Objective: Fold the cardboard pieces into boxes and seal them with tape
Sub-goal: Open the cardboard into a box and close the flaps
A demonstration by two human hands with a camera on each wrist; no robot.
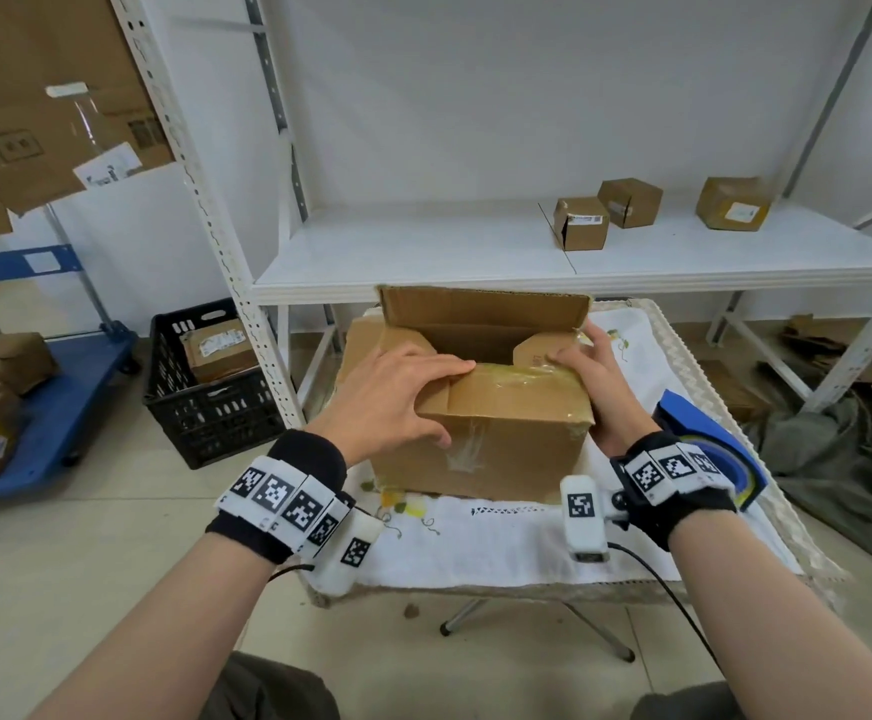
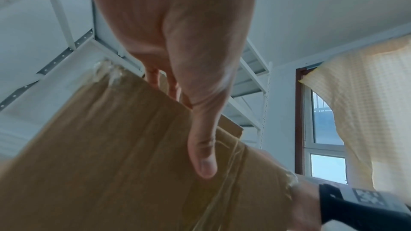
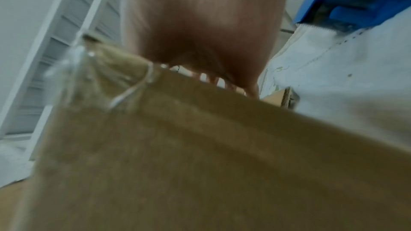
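Note:
A brown cardboard box (image 1: pixel 506 439) stands on the cloth-covered small table (image 1: pixel 501 537), its back flap upright and its near flap, with old clear tape, folded over the top. My left hand (image 1: pixel 397 392) lies over the top left corner, fingers straight across the flaps and thumb (image 2: pixel 202 147) on the front face of the box (image 2: pixel 111 164). At the top right corner my right hand (image 1: pixel 595 376) grips the side flap, thumb on top and fingers behind it. The right wrist view is blurred and shows the box (image 3: pixel 177 164) under the hand (image 3: pixel 200 24). A blue tape dispenser (image 1: pixel 704 449) lies on the table behind my right wrist.
A white metal shelf (image 1: pixel 423 252) rises right behind the table, with three small boxes (image 1: pixel 582 223) on it. To the left a black crate (image 1: pixel 210 392) and a blue cart (image 1: pixel 59 407) hold parcels. Flattened cardboard (image 1: pixel 828 345) lies on the floor at right.

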